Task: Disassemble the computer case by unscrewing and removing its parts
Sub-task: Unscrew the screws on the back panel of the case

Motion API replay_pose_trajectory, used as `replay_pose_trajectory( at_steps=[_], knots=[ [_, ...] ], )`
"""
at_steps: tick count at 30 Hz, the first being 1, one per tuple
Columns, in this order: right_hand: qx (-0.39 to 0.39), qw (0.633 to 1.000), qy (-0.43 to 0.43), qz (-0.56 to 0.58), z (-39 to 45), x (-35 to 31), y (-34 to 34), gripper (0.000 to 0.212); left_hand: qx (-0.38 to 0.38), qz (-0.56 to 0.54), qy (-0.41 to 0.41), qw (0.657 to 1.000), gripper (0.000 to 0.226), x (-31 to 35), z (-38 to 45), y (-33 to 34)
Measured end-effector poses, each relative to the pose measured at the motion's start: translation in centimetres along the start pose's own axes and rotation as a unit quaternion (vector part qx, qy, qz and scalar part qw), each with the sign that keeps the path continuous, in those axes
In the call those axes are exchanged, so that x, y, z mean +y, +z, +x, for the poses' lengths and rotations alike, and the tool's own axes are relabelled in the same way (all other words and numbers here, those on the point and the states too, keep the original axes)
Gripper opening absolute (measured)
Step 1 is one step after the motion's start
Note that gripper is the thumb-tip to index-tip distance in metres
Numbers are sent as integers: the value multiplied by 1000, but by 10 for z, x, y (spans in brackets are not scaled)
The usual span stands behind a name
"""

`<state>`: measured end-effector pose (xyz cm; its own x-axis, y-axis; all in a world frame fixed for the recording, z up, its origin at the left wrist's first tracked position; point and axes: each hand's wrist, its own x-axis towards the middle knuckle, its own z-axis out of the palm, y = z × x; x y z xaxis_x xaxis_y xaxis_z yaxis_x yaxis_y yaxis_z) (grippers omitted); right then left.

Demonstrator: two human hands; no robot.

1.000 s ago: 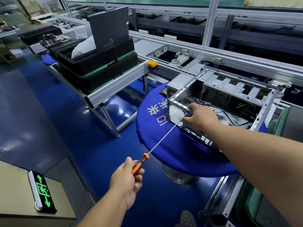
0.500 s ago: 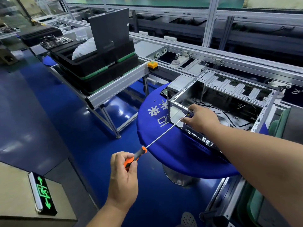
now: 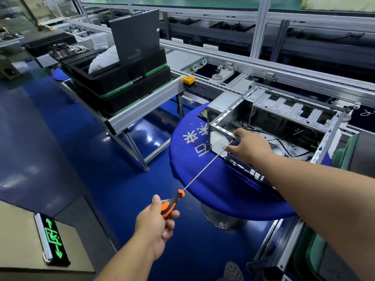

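While left grip holds screwdriver, tip meets case

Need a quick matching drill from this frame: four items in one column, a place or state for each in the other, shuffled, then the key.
Items
1. screwdriver
2. computer case
3. loose screws
4. right hand

Places or states
A. lying on the blue cloth, left of the case
B. handle gripped by the left hand, tip at the case's front edge
C. resting on the case's near rim, by the tip
D. open, on the round blue-covered table

Pairs: 1-B, 2-D, 3-A, 4-C
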<state>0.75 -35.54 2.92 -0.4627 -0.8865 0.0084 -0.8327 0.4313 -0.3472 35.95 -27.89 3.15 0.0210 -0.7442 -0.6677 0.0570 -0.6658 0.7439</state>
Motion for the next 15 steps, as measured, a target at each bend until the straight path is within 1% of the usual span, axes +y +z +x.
replay_pose_trajectory(
  at_steps=[1, 3, 5, 7, 8, 10, 11, 12, 13, 15],
  knots=[
    [1, 1000, -1, -1, 0, 0, 0, 70, -7, -17, -27, 999, 50, 0, -1, 0],
    [1, 1000, -3, -3, -1, 0, 0, 70, -24, -47, -53, 997, 49, 0, -3, -1],
    [1, 1000, -5, -4, -1, 0, 0, 70, -46, -91, -39, 994, 36, 1, -3, -2],
    [1, 1000, -5, -3, -1, -1, -1, 70, -48, -115, 17, 992, 18, 2, -3, -3],
    [1, 1000, -4, -2, -1, -1, -1, 71, -44, -100, 62, 992, 18, 2, -2, -4],
    [1, 1000, -2, 2, -1, -1, -1, 71, -24, -5, 172, 985, 24, 2, -3, -6],
    [1, 1000, -1, 3, -1, -1, -1, 71, -7, 60, 231, 971, 28, 2, -4, -7],
    [2, 1000, 1, 4, -1, -1, -2, 71, 10, 128, 293, 947, 32, 3, -6, -7],
    [3, 1000, 2, 5, -1, -1, -2, 71, 24, 188, 359, 914, 34, 3, -8, -8],
    [3, 1000, 2, 6, -1, -1, -2, 70, 45, 272, 478, 834, 33, 1, -12, -9]
  ],
)
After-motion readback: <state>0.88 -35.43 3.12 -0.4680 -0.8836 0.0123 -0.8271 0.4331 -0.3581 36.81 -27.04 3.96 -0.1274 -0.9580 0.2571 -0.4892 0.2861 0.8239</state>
